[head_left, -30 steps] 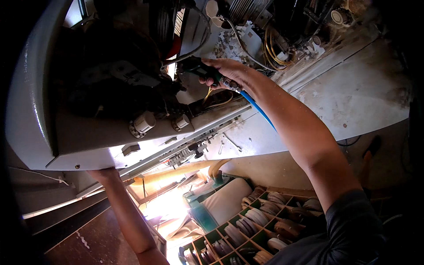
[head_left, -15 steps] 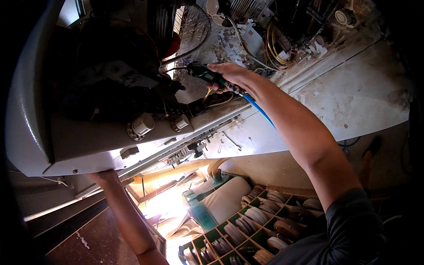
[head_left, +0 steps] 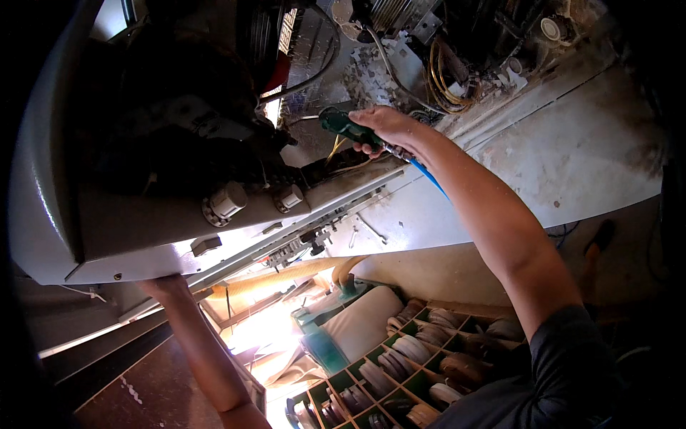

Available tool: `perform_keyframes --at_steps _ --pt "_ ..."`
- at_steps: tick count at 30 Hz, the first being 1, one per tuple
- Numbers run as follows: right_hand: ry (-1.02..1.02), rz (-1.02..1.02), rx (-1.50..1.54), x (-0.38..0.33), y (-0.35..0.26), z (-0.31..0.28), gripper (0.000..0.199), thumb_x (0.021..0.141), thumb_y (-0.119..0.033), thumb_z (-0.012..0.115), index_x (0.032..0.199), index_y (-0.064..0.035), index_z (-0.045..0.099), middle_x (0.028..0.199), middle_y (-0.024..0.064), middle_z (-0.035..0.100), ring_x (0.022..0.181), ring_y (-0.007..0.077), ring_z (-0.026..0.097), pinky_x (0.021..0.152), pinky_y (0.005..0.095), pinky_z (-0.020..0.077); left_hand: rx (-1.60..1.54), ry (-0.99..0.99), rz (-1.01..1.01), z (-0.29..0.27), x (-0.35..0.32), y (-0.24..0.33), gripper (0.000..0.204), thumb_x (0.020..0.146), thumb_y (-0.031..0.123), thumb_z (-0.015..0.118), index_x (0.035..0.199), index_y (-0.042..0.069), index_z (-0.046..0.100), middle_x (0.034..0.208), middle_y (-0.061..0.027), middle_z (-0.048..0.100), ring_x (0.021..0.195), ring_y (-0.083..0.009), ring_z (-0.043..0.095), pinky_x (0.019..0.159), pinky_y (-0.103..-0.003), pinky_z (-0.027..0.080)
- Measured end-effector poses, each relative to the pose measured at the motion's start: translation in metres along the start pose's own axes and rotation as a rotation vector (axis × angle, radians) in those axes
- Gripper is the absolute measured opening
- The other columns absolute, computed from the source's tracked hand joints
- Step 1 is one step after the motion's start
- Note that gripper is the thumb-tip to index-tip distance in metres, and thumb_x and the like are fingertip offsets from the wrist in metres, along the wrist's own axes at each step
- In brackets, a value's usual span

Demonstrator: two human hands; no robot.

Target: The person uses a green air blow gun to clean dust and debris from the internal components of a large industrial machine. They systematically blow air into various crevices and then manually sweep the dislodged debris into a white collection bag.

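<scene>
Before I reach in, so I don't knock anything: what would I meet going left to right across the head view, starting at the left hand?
Left hand → larger white knob → smaller white knob → right hand gripping a green air gun → yellow cable loops → round white cap.

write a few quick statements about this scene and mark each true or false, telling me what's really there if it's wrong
1. The right hand holds a dark green tool. True.
2. A red line runs from that tool. False: it is a blue hose.
3. The left hand is at the lower edge of the pale cover. True.
4. Bottles fill the compartments at the bottom of the view. False: rolls stand in the divided rack.
5. Two round, pale knobs stick out from the machine. True.
</scene>
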State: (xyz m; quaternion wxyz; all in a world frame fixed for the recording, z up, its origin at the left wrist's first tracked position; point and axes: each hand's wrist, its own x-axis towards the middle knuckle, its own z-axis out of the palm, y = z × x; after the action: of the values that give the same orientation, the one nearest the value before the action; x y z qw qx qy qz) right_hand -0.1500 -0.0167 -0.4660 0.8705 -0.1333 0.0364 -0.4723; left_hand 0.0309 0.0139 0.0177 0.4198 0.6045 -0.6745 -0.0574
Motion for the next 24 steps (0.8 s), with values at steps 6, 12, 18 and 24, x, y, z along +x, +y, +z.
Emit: perform_keyframes --at_steps 6,12,18,24 --pt "0.034 0.052 0.057 -0.016 0.009 0.003 0.033 0.099 -0.033 0.044 0.109 -0.0031 0.056 0.074 0.0125 0.063 0.052 0.0132 0.056 0.044 0.0295 0.0489 -0.078 -0.047 0.023 -0.006 0.002 -0.006 0.047 0.083 0.037 0.058 0.117 0.005 0.053 0.108 -0.0103 0.058 0.098 -0.0252 0.058 0.082 -0.040 0.050" --pt "-0.002 0.056 -0.056 -0.024 0.012 0.002 0.035 0.099 -0.035 0.045 0.106 -0.0026 0.054 0.070 0.0082 0.060 0.051 0.0118 0.054 0.044 0.0262 0.0458 -0.046 -0.046 0.023 -0.004 0.006 -0.006 0.046 0.083 0.038 0.059 0.115 0.006 0.053 0.106 -0.0098 0.058 0.097 -0.0248 0.058 0.082 -0.039 0.050" --pt "-0.001 -0.158 0.133 -0.006 -0.013 0.024 0.035 0.098 -0.037 0.046 0.100 -0.0035 0.052 0.071 0.0095 0.061 0.052 0.0125 0.053 0.044 0.0262 0.0434 -0.026 -0.111 0.030 0.000 0.002 -0.002 0.048 0.083 0.039 0.058 0.119 0.007 0.051 0.109 -0.0096 0.057 0.098 -0.0254 0.057 0.082 -0.039 0.050" --pt "0.030 -0.075 0.243 0.009 -0.022 0.045 0.037 0.096 -0.038 0.051 0.106 -0.0024 0.051 0.076 0.0110 0.062 0.057 0.0131 0.055 0.050 0.0274 0.0448 -0.058 0.044 -0.001 0.016 -0.001 -0.001 0.050 0.085 0.040 0.055 0.123 0.007 0.048 0.113 -0.0104 0.055 0.102 -0.0266 0.055 0.085 -0.040 0.049"
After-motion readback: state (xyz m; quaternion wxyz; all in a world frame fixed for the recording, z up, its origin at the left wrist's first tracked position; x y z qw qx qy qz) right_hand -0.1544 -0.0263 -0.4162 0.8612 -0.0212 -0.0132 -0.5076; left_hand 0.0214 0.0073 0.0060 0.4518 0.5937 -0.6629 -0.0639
